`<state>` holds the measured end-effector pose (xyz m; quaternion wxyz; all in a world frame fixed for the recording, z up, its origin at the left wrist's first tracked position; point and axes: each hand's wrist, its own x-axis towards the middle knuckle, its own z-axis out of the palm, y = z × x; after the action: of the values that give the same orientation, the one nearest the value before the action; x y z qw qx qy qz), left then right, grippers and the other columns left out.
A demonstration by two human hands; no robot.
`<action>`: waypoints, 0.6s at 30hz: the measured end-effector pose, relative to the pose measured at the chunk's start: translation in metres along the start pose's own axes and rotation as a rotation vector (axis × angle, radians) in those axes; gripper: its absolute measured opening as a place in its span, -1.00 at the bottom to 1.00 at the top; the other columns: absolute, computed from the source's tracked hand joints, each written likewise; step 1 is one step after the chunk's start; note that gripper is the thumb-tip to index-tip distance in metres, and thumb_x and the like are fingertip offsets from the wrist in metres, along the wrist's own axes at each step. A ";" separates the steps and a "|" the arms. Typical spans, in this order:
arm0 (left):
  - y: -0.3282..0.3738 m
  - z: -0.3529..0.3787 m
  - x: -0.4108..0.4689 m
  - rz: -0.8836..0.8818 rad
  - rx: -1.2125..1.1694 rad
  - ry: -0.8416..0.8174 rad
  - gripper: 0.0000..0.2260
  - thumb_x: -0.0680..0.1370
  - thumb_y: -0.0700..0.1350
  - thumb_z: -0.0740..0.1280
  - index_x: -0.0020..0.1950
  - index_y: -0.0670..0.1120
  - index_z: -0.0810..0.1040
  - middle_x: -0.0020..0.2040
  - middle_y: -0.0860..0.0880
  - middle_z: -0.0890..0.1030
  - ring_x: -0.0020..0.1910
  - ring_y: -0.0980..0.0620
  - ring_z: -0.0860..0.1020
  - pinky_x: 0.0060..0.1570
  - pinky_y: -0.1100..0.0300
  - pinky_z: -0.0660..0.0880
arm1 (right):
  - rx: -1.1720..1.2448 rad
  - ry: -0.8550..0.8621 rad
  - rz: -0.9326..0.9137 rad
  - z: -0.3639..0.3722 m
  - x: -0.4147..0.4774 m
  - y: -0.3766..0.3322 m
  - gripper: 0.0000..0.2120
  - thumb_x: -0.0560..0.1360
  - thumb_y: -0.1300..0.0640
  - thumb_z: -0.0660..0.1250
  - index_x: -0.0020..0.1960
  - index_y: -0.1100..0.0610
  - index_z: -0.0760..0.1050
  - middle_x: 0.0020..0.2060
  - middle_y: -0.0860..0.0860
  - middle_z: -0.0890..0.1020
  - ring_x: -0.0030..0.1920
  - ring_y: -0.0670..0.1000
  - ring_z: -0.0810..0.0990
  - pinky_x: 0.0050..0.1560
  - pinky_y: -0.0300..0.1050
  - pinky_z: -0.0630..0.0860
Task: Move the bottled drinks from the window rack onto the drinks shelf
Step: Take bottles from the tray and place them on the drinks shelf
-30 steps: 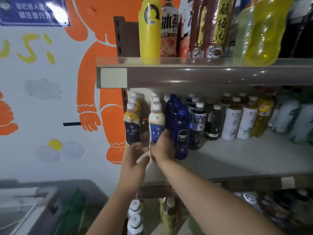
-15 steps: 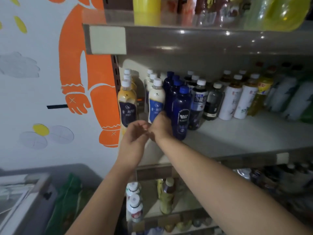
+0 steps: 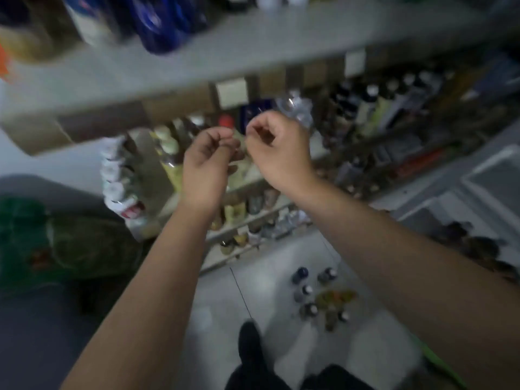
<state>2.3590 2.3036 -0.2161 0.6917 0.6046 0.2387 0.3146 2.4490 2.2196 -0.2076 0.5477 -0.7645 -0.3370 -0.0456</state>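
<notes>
Two hands up close: left hand (image 3: 206, 164) and right hand (image 3: 281, 149) nearly touching, fingers curled, thumb to fingertip. Too blurred to tell if anything thin is pinched; no bottle in either. Beyond them, the drinks shelf (image 3: 253, 49) carries blue bottles (image 3: 160, 26) at its left end. Farther down, a cluster of bottles (image 3: 320, 294) stands on the floor (image 3: 253, 277). Likely between loads; the next move needs a reach down. Versus 0.5 s ago: view swung down, hands off the shelf row.
</notes>
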 end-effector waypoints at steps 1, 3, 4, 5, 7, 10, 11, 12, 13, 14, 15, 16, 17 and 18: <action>-0.024 0.017 -0.014 -0.058 0.019 -0.030 -0.85 0.57 -0.29 0.25 -0.03 -0.07 0.54 -0.14 -0.08 0.60 -0.15 -0.01 0.58 -0.17 0.16 0.53 | -0.021 -0.022 0.042 -0.012 -0.017 0.022 -0.96 0.41 0.22 0.38 -0.18 0.16 0.61 -0.33 -0.09 0.61 -0.30 -0.11 0.58 -0.22 -0.17 0.51; -0.068 0.047 -0.040 -0.148 0.027 -0.065 -0.87 0.57 -0.32 0.24 0.02 -0.15 0.53 -0.14 -0.14 0.58 -0.17 -0.03 0.54 -0.16 0.15 0.51 | -0.071 -0.037 0.118 -0.039 -0.053 0.065 -0.98 0.41 0.27 0.40 -0.19 0.19 0.61 -0.33 -0.03 0.63 -0.30 -0.06 0.58 -0.22 -0.14 0.50; -0.086 0.060 -0.052 -0.168 0.046 -0.073 -0.88 0.57 -0.32 0.26 0.02 -0.16 0.54 -0.14 -0.12 0.59 -0.18 0.00 0.54 -0.16 0.19 0.49 | -0.107 -0.055 0.157 -0.052 -0.069 0.082 -0.98 0.40 0.26 0.41 -0.19 0.18 0.60 -0.32 -0.02 0.64 -0.29 -0.05 0.58 -0.22 -0.14 0.49; -0.102 0.071 -0.064 -0.185 0.077 -0.078 -0.89 0.57 -0.32 0.28 0.01 -0.16 0.54 -0.13 -0.11 0.61 -0.17 0.03 0.55 -0.15 0.23 0.48 | -0.136 -0.087 0.206 -0.064 -0.084 0.096 -0.97 0.41 0.24 0.41 -0.19 0.14 0.60 -0.31 -0.03 0.64 -0.28 -0.05 0.58 -0.23 -0.16 0.47; -0.124 0.091 -0.088 -0.226 0.106 -0.095 -0.92 0.58 -0.29 0.29 -0.02 -0.13 0.55 -0.10 -0.09 0.62 -0.17 0.08 0.59 -0.16 0.28 0.50 | -0.163 -0.124 0.284 -0.087 -0.110 0.118 -0.94 0.42 0.21 0.41 -0.19 0.06 0.57 -0.31 -0.08 0.62 -0.27 -0.09 0.55 -0.26 -0.27 0.39; -0.132 0.112 -0.112 -0.240 0.096 -0.118 -0.87 0.58 -0.26 0.30 -0.08 -0.06 0.56 -0.13 -0.06 0.63 -0.19 0.11 0.62 -0.19 0.30 0.53 | -0.164 -0.105 0.291 -0.114 -0.130 0.126 -0.94 0.43 0.21 0.40 -0.19 0.08 0.57 -0.34 -0.14 0.57 -0.28 -0.13 0.52 -0.29 -0.38 0.37; -0.130 0.117 -0.116 -0.238 0.109 -0.126 -0.87 0.58 -0.25 0.30 -0.09 -0.06 0.57 -0.14 -0.07 0.64 -0.18 0.07 0.62 -0.19 0.25 0.55 | -0.165 -0.096 0.281 -0.120 -0.133 0.124 -0.94 0.43 0.21 0.40 -0.19 0.09 0.58 -0.35 -0.14 0.57 -0.29 -0.13 0.53 -0.29 -0.35 0.39; -0.125 0.119 -0.119 -0.223 0.127 -0.128 -0.89 0.57 -0.23 0.30 -0.09 -0.07 0.58 -0.13 -0.10 0.66 -0.18 0.04 0.63 -0.18 0.20 0.56 | -0.167 -0.090 0.261 -0.125 -0.133 0.120 -0.96 0.44 0.21 0.41 -0.17 0.11 0.59 -0.34 -0.12 0.59 -0.30 -0.12 0.54 -0.28 -0.28 0.43; -0.118 0.121 -0.121 -0.199 0.142 -0.123 -0.90 0.56 -0.21 0.30 -0.09 -0.07 0.59 -0.12 -0.11 0.67 -0.17 0.01 0.63 -0.16 0.15 0.57 | -0.168 -0.086 0.230 -0.128 -0.130 0.114 -0.99 0.45 0.21 0.41 -0.15 0.13 0.60 -0.32 -0.07 0.63 -0.28 -0.07 0.57 -0.25 -0.20 0.47; -0.108 0.122 -0.120 -0.167 0.147 -0.111 -0.90 0.54 -0.19 0.29 -0.10 -0.07 0.60 -0.11 -0.09 0.68 -0.16 0.01 0.64 -0.14 0.15 0.57 | -0.165 -0.080 0.199 -0.129 -0.125 0.107 -0.98 0.46 0.20 0.42 -0.13 0.15 0.62 -0.29 -0.03 0.66 -0.27 -0.03 0.60 -0.23 -0.13 0.52; -0.098 0.122 -0.119 -0.128 0.149 -0.092 -0.90 0.53 -0.18 0.29 -0.11 -0.06 0.60 -0.14 -0.04 0.69 -0.17 0.05 0.63 -0.15 0.20 0.57 | -0.152 -0.076 0.174 -0.129 -0.118 0.099 -0.97 0.47 0.19 0.42 -0.11 0.15 0.63 -0.27 0.00 0.68 -0.26 -0.01 0.63 -0.21 -0.09 0.55; -0.087 0.120 -0.116 -0.086 0.149 -0.072 -0.89 0.53 -0.19 0.29 -0.12 -0.05 0.60 -0.18 0.03 0.68 -0.21 0.12 0.62 -0.18 0.27 0.55 | -0.135 -0.071 0.155 -0.127 -0.110 0.091 -0.96 0.46 0.17 0.42 -0.11 0.14 0.63 -0.26 0.00 0.69 -0.25 0.00 0.64 -0.20 -0.07 0.57; -0.076 0.117 -0.112 -0.052 0.153 -0.060 -0.88 0.53 -0.20 0.29 -0.14 -0.04 0.60 -0.24 0.07 0.67 -0.26 0.17 0.59 -0.22 0.33 0.52 | -0.123 -0.066 0.139 -0.125 -0.102 0.083 -0.95 0.46 0.15 0.42 -0.10 0.12 0.63 -0.25 -0.02 0.69 -0.24 -0.02 0.64 -0.19 -0.07 0.58; -0.064 0.114 -0.108 -0.036 0.163 -0.051 -0.88 0.53 -0.19 0.29 -0.15 -0.03 0.59 -0.28 0.08 0.66 -0.31 0.19 0.57 -0.27 0.33 0.51 | -0.115 -0.066 0.129 -0.123 -0.095 0.075 -0.95 0.46 0.13 0.41 -0.10 0.09 0.63 -0.25 -0.05 0.69 -0.24 -0.03 0.64 -0.18 -0.08 0.58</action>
<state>2.3753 2.1424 -0.2672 0.6516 0.6624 0.2564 0.2663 2.4548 2.0557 -0.2611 0.4934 -0.8158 -0.3016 -0.0043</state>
